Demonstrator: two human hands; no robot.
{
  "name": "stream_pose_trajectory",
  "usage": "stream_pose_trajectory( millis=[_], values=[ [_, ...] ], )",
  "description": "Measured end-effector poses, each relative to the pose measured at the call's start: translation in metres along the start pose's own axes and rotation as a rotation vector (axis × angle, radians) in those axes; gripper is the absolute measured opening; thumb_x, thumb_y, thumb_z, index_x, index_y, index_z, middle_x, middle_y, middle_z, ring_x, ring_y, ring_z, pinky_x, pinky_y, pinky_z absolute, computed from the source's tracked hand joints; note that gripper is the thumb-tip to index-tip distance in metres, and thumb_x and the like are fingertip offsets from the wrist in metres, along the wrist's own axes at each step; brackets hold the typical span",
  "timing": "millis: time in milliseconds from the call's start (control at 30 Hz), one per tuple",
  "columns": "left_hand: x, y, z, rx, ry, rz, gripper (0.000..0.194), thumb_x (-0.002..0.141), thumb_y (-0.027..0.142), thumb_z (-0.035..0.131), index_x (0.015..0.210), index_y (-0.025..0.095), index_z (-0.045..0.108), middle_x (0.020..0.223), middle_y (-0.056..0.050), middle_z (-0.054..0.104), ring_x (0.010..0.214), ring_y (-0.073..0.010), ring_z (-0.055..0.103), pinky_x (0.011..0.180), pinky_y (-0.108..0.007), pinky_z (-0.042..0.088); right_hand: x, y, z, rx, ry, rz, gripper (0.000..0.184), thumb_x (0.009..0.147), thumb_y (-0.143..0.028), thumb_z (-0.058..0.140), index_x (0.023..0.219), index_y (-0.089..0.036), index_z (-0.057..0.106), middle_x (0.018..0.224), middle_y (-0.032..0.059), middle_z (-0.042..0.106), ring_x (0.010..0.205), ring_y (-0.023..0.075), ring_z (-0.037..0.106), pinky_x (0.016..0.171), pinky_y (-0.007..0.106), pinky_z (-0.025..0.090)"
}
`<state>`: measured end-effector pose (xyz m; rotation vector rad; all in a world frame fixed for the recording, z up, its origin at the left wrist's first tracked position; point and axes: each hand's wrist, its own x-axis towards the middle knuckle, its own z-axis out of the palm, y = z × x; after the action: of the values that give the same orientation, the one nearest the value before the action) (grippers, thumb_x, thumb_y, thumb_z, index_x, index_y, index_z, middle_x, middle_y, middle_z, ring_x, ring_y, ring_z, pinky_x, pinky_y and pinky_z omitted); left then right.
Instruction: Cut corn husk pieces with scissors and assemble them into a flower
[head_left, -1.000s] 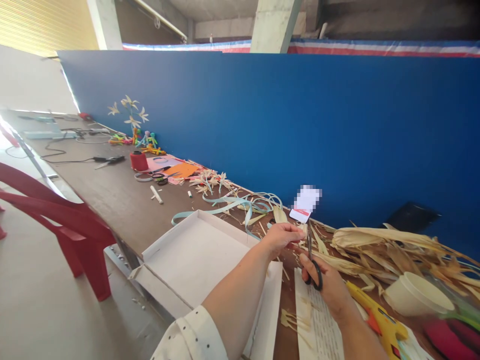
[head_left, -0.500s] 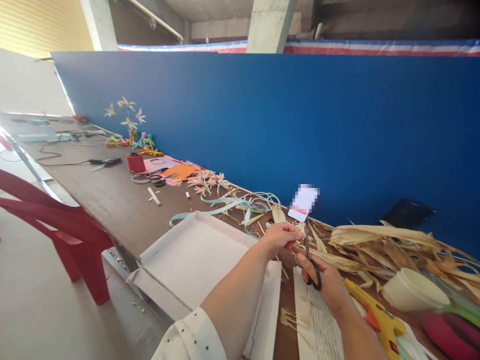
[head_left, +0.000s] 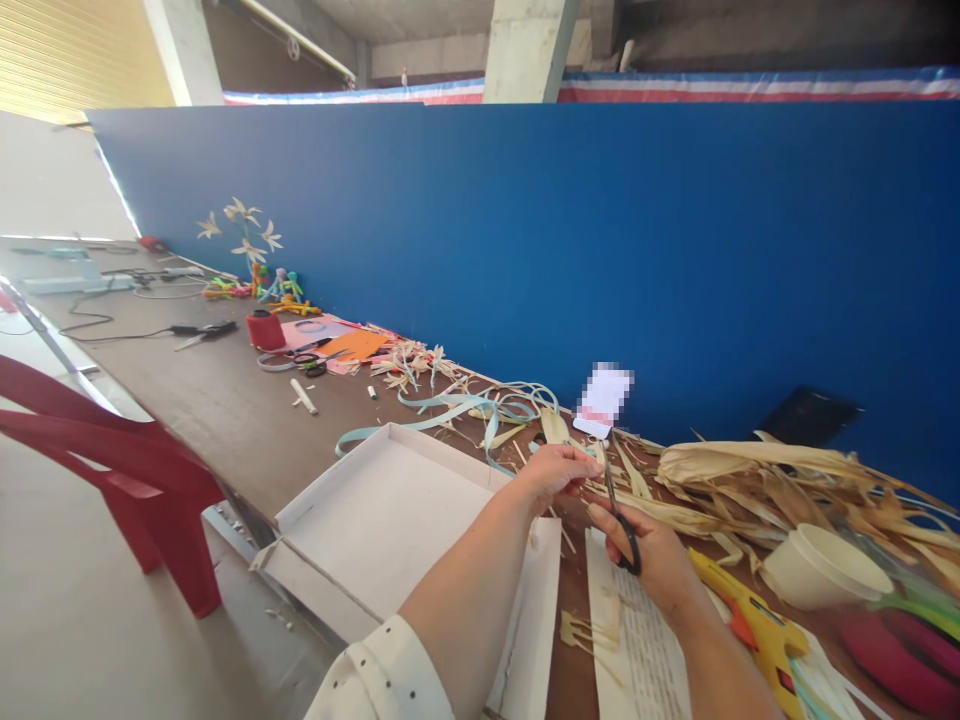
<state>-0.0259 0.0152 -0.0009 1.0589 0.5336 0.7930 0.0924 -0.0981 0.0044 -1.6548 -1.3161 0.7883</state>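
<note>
My left hand (head_left: 556, 470) pinches a small pale strip of dried corn husk above the table. Just to its right, my right hand (head_left: 651, 556) grips black-handled scissors (head_left: 618, 512), whose blades point up at the strip between the two hands. Cut husk pieces (head_left: 589, 632) lie on a printed paper sheet (head_left: 646, 655) below my right wrist. A pile of dried corn husks (head_left: 780, 490) lies to the right of the hands.
A shallow white cardboard box (head_left: 390, 520) sits by my left forearm. A yellow glue gun (head_left: 761, 630) and a white bowl (head_left: 825, 567) are on the right. Light blue ribbon (head_left: 457, 410), a red spool (head_left: 261, 328) and husk flowers (head_left: 244, 232) lie further along the table. A red plastic chair (head_left: 112, 470) stands at left.
The hands and scissors hold nearly the same pose; the view has drifted slightly, shifting everything a little left and up.
</note>
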Motion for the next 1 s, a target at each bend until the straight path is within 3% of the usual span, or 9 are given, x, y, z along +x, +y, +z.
stream_pose_trajectory(
  millis=[200, 367, 500, 667, 767, 1000],
  values=[
    [0.0, 0.001, 0.001, 0.004, 0.019, -0.016, 0.037, 0.05, 0.036, 0.081, 0.07, 0.011, 0.062, 0.062, 0.0, 0.058, 0.049, -0.0035, 0.042, 0.047, -0.018, 0.034, 0.002, 0.002, -0.001, -0.051, -0.002, -0.009, 0.045, 0.073, -0.054, 0.062, 0.099, -0.018, 0.072, 0.044, -0.0048, 0.045, 0.047, 0.0114, 0.04, 0.049, 0.026, 0.032],
    [-0.003, 0.003, 0.001, -0.021, 0.025, -0.022, 0.033, 0.053, 0.032, 0.08, 0.071, 0.011, 0.061, 0.071, -0.004, 0.063, 0.061, -0.0081, 0.055, 0.054, -0.019, 0.042, 0.0, -0.001, 0.001, -0.022, 0.027, -0.014, 0.049, 0.074, -0.053, 0.062, 0.106, -0.017, 0.07, 0.047, -0.0046, 0.046, 0.048, 0.0114, 0.039, 0.048, 0.025, 0.031],
    [-0.005, 0.005, 0.003, -0.015, 0.01, -0.006, 0.028, 0.058, 0.027, 0.077, 0.072, 0.012, 0.058, 0.072, -0.006, 0.065, 0.068, -0.0128, 0.061, 0.061, -0.023, 0.048, 0.0, -0.008, 0.004, 0.074, 0.133, -0.008, 0.052, 0.07, -0.052, 0.066, 0.107, -0.016, 0.069, 0.054, -0.0016, 0.054, 0.055, 0.0141, 0.047, 0.052, 0.026, 0.038],
    [-0.004, 0.004, 0.008, 0.099, 0.069, 0.052, 0.019, 0.064, 0.02, 0.07, 0.076, 0.013, 0.057, 0.07, -0.004, 0.063, 0.065, -0.0125, 0.061, 0.057, -0.023, 0.047, 0.003, -0.005, 0.002, 0.233, 0.342, -0.053, 0.057, 0.065, -0.044, 0.073, 0.115, -0.019, 0.065, 0.075, 0.0019, 0.065, 0.071, 0.0173, 0.057, 0.067, 0.028, 0.045],
    [-0.004, -0.002, 0.013, 0.313, 0.074, 0.168, 0.013, 0.069, 0.021, 0.065, 0.079, 0.014, 0.059, 0.07, -0.002, 0.062, 0.063, -0.0112, 0.058, 0.058, -0.023, 0.047, 0.006, 0.003, 0.0, 0.352, 0.483, -0.082, 0.058, 0.064, -0.038, 0.074, 0.119, -0.023, 0.062, 0.084, 0.0011, 0.067, 0.074, 0.0152, 0.058, 0.07, 0.027, 0.045],
    [-0.012, -0.014, 0.025, 1.034, -0.008, 0.671, 0.011, 0.078, 0.021, 0.053, 0.082, 0.018, 0.064, 0.085, -0.002, 0.065, 0.08, -0.0138, 0.059, 0.073, -0.024, 0.045, 0.009, 0.007, -0.003, 0.404, 0.604, -0.037, 0.058, 0.062, -0.039, 0.076, 0.116, -0.023, 0.064, 0.072, -0.0011, 0.065, 0.063, 0.0139, 0.058, 0.062, 0.025, 0.046]
  ],
)
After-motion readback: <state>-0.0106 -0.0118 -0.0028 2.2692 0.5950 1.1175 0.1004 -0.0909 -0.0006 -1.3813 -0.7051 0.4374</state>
